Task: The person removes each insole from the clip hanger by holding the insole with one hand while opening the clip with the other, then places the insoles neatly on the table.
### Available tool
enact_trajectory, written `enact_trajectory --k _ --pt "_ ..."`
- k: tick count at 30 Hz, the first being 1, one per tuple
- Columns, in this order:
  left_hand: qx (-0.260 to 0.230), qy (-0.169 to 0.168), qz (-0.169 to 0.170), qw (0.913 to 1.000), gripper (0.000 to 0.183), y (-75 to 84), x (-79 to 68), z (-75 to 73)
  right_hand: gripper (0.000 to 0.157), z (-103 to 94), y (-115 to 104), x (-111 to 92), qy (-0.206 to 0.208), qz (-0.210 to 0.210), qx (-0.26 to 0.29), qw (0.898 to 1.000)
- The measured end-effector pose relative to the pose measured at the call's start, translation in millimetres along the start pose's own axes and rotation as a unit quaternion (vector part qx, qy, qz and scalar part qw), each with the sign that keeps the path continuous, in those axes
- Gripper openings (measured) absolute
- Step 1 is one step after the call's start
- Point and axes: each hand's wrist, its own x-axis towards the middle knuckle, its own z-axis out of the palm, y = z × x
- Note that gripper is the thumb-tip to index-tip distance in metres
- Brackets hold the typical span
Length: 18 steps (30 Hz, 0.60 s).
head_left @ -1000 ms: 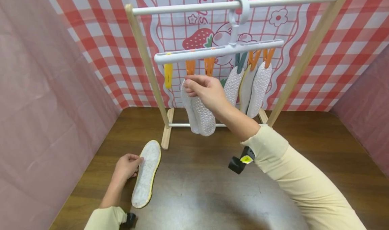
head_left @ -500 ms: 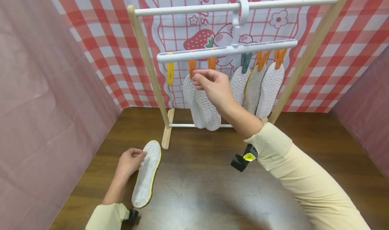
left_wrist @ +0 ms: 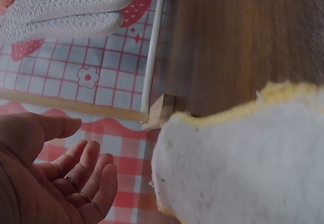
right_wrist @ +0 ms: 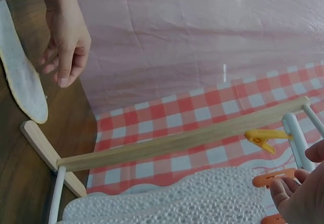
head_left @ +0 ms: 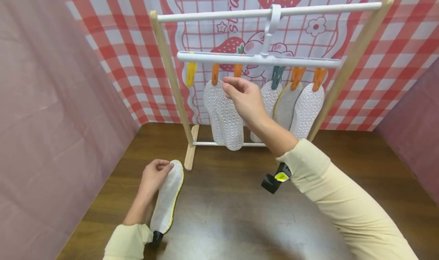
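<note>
An insole [head_left: 168, 199], white with a yellow edge, lies on the table at the front left. My left hand [head_left: 154, 176] hovers beside its upper end; the left wrist view shows the fingers loosely bent, apart from the insole and holding nothing. My right hand [head_left: 245, 100] is raised in front of two textured white insoles, the left one [head_left: 211, 103] hanging from an orange clip [head_left: 215, 75]. In the right wrist view, its thumb and fingers are parted close beside that clip. The hand partly covers the second insole [head_left: 231, 122].
A white hanger bar [head_left: 223, 58] hooks onto a wooden rack [head_left: 168, 65] with a white top rail. A yellow clip [head_left: 191, 74] hangs bare at its left end. Three insoles hang at the right from a teal clip [head_left: 277, 77] and orange clips [head_left: 319, 79].
The right hand has moved slightly right, off the left insole's top and clip. The hanger has swung and its right end has dropped. The left hand has moved up along the table insole.
</note>
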Motion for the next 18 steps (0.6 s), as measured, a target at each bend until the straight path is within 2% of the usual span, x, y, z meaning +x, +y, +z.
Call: enact_trajectory --k 10,18 --pt "-0.009 -0.008 -0.005 0.9999 0.033 6.0 -0.3 6.3 0.036 2.4 1 4 0.008 0.004 0.007 1.0" --pt "-0.013 0.003 0.02 0.9997 0.029 8.7 1.1 12.0 0.034 -1.3 2 5 0.018 -0.002 0.009 1.0"
